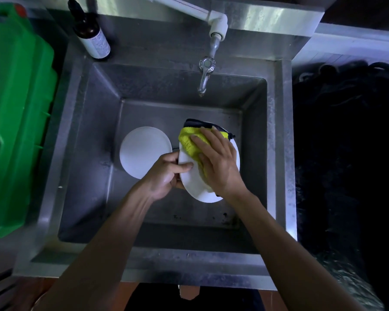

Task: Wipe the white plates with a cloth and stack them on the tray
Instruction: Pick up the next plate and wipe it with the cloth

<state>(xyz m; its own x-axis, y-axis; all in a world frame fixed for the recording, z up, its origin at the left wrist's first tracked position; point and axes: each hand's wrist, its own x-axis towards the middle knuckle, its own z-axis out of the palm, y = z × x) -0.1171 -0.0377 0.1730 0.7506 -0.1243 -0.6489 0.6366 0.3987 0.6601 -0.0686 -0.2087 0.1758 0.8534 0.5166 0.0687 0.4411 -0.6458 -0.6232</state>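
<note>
Over the steel sink [81, 140] my left hand [166, 173] grips the left rim of a white plate [192, 184], thumb across its face. My right hand [218, 162] lies flat on a yellow cloth [190, 143] with a dark edge and presses it against the plate's face. A second white plate [142, 149] lies on the sink floor just left of the held one, partly behind my left hand. No tray is recognisable in view.
A chrome tap [206, 75] on a white pipe hangs over the basin's back. A brown bottle [92, 37] stands at the back left corner. A green plastic container [16, 108] fills the left side. Dark surface [346, 153] lies to the right.
</note>
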